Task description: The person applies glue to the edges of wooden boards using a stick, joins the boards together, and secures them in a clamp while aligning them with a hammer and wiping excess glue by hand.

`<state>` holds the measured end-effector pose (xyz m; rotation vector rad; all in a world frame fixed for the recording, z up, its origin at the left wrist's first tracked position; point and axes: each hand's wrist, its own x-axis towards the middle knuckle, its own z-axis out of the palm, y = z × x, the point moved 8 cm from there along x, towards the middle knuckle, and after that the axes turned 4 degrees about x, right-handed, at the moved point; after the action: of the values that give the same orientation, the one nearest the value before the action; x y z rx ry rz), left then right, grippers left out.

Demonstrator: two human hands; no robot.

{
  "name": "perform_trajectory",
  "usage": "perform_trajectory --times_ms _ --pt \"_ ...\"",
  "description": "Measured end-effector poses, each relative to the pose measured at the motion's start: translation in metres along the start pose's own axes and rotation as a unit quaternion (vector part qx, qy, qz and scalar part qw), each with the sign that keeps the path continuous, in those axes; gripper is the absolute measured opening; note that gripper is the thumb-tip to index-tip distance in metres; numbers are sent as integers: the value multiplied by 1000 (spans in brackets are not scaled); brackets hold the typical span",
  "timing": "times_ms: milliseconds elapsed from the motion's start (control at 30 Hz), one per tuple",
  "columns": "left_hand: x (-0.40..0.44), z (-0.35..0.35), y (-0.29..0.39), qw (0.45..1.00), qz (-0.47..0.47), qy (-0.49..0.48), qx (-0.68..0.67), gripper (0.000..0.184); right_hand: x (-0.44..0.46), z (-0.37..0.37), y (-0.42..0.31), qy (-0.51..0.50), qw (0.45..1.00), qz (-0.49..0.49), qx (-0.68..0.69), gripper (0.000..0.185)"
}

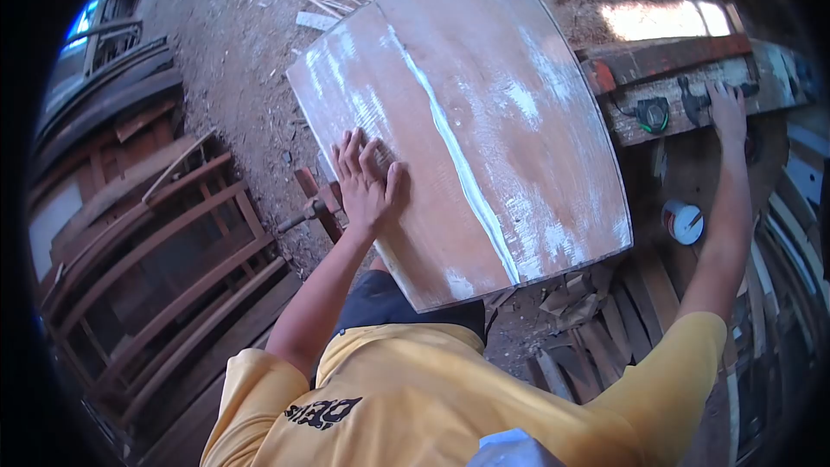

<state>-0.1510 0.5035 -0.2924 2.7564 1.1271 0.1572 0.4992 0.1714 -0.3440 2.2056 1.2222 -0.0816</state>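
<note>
A large curved-edge wooden panel (527, 156) fills the middle of the view. White filler is smeared over it in patches, and a thick white line (454, 151) runs down its length. My left hand (363, 182) lies flat on the panel's left part, fingers spread. Far to the right, my right hand (729, 108) reaches over a plank bench (674, 125), its fingers closed over a dark tool (694, 104) whose exact kind I cannot make out. A black and green tape measure (653, 114) lies beside that tool.
A white can (683, 221) with a stick-like handle in it stands below the bench. Wooden frames (173, 251) are stacked at the left. A clamp-like piece (316, 206) sits by the panel's left edge. Scrap wood (596, 337) covers the ground at lower right.
</note>
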Motion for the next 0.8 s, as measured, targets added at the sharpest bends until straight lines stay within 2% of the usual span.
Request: perform_trajectory --times_ms 33,67,167,200,233,267,300,333,367,400,433,567,700,767,800 --pt "1 -2 1 1000 8 -3 2 57 0 3 -2 -14 999 -33 19 61" --pt "0 -1 -2 1000 6 0 -4 58 -9 -7 -9 32 995 -74 58 61" --pt "-5 2 -7 1000 -21 -6 8 60 -54 -33 -24 116 972 -83 189 50" --pt "-12 7 -9 998 -42 -19 52 65 -73 -49 -31 115 963 -80 229 47" --pt "-15 6 -8 998 -44 -18 43 65 -95 -65 -42 129 968 -45 209 43" --pt "-18 5 -9 997 -52 -21 46 68 -117 -92 -55 168 952 -12 256 43" --pt "-19 7 -8 997 -56 -26 47 71 -138 -142 -74 135 930 74 333 49" --pt "-17 5 -6 997 -64 -30 44 72 -156 -176 -91 215 889 62 399 54" --pt "-14 1 -3 996 -66 -25 47 73 -169 -178 -103 173 899 71 397 55" --pt "-13 0 -2 997 -65 -25 44 73 -183 -191 -117 172 882 86 430 53" --pt "-14 -1 -2 996 -66 -27 44 74 -190 -212 -134 212 854 60 471 50" --pt "-13 -1 -2 996 -66 -27 44 74 -183 -251 -182 185 791 22 583 48" --pt "-15 0 -4 996 -69 -21 46 73 -170 -267 -212 232 788 -22 570 49" --pt "-15 1 -6 996 -71 -27 56 73 -160 -261 -229 259 790 -13 555 49" --pt "-15 0 -6 996 -72 -23 48 73 -144 -222 -246 70 854 24 515 52"
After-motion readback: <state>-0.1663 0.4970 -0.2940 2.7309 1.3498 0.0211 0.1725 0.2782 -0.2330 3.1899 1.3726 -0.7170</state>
